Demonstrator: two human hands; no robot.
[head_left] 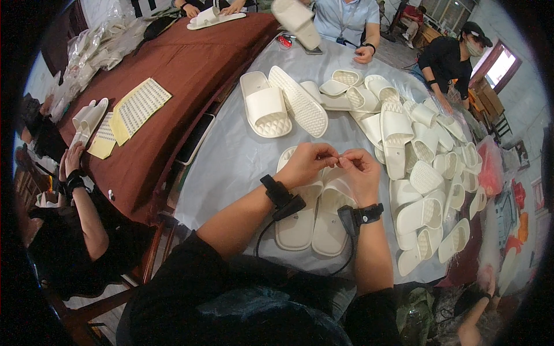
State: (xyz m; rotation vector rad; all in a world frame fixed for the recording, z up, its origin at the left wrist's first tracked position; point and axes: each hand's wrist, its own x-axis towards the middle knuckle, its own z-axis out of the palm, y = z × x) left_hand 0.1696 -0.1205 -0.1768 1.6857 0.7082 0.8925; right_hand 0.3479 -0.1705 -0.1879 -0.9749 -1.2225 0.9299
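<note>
My left hand [304, 165] and my right hand [360, 173] meet above a pair of cream slide slippers, fingertips pinched together. Whatever is between the fingers is too small to make out. The left slipper [295, 228] and the right slipper [330, 230] lie side by side on the grey plastic sheet [225, 167], toes pointing away from me. My hands and wrists cover much of their straps. Beyond my hands, a slipper [265, 106] stands sole down, and another [299, 104] beside it shows its patterned outsole.
Many loose cream slippers [424, 179] pile up on the right. A brown-covered table [190, 63] at left carries yellow sticker sheets [141, 106] and a pair of slippers [89, 118]. Across the table, a person in light blue holds a slipper [296, 23]. Other people work at the left and far right.
</note>
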